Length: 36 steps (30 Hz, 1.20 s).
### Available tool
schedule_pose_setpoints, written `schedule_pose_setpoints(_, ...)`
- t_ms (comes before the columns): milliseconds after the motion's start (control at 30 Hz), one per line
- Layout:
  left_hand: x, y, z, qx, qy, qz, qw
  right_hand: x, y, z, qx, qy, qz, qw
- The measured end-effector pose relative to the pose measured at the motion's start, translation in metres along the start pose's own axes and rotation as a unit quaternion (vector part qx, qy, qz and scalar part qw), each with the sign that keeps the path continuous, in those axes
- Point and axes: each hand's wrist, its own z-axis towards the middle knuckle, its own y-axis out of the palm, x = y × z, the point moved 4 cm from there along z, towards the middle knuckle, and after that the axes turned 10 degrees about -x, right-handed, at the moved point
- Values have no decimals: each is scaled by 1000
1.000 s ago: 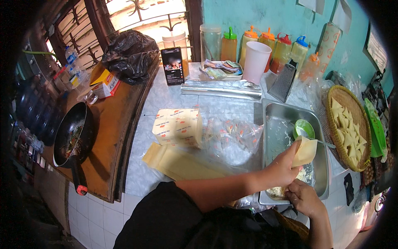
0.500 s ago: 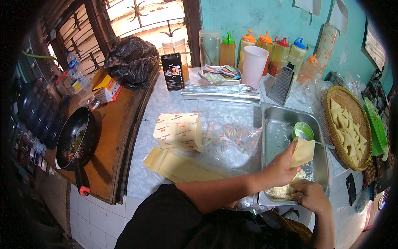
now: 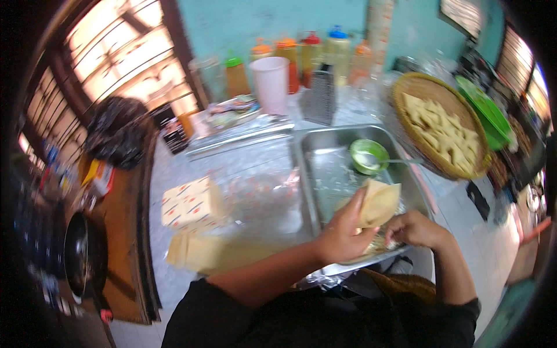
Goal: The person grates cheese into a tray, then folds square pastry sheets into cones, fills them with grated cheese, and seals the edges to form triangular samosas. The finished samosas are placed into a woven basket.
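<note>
My left hand (image 3: 343, 235) holds a pastry wrapper (image 3: 380, 203) folded into a cone over a metal tray (image 3: 300, 180). Close to the wrapper's lower edge is my right hand (image 3: 422, 231), its fingers curled together; whatever they hold is hidden. Pale shredded filling (image 3: 378, 245) lies in the tray's near end, partly covered by my hands. Farther back in the tray sits a small green bowl (image 3: 368, 152) with white contents and a spoon (image 3: 406, 161) across its rim. Flat wrapper sheets (image 3: 200, 248) lie left of my left forearm.
Folded pastry triangles (image 3: 444, 136) fill a round woven tray (image 3: 400, 95) at the right. A wrapped block (image 3: 191, 203), a grater (image 3: 322, 95), a pink cup (image 3: 271, 84) and several sauce bottles stand on the table. A frying pan (image 3: 75, 246) is at the left. A bare limb (image 3: 531, 255) shows at the right edge.
The view has swung to the right and blurred. My right hand has lifted from the shredded filling to beside the wrapper. My left hand still holds the cone.
</note>
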Motion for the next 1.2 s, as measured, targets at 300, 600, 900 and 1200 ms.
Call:
schedule_pose_setpoints(300, -2, 0, 0, -36, -94, 78, 992, -31, -49, -35, 232, -74, 148, 959)
schedule_pose_setpoints(600, 13, 3, 5, -58, -28, 108, 992, -89, -20, -29, 325, -283, -142, 891)
schedule_pose_setpoints(900, 0, 2, 6, -54, -63, -89, 993, -89, -6, -18, 247, -269, 2, 931)
schedule_pose_setpoints(1200, 10, -7, 2, 59, -118, -236, 963, -26, -33, -22, 261, -90, -25, 961)
